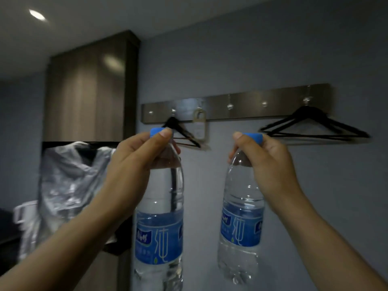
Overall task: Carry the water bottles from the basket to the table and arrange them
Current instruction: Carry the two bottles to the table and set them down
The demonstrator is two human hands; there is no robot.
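I hold two clear water bottles with blue caps and blue labels up in front of a grey wall. My left hand grips the neck and cap of the left water bottle, which hangs upright below it. My right hand grips the neck of the right water bottle the same way; it tilts slightly. The two bottles hang apart, not touching. Neither the basket nor the table is in view.
A metal hook rail on the wall carries black hangers and a small tag. At left stands a dark wooden cabinet with a garment in clear plastic wrap hanging below it.
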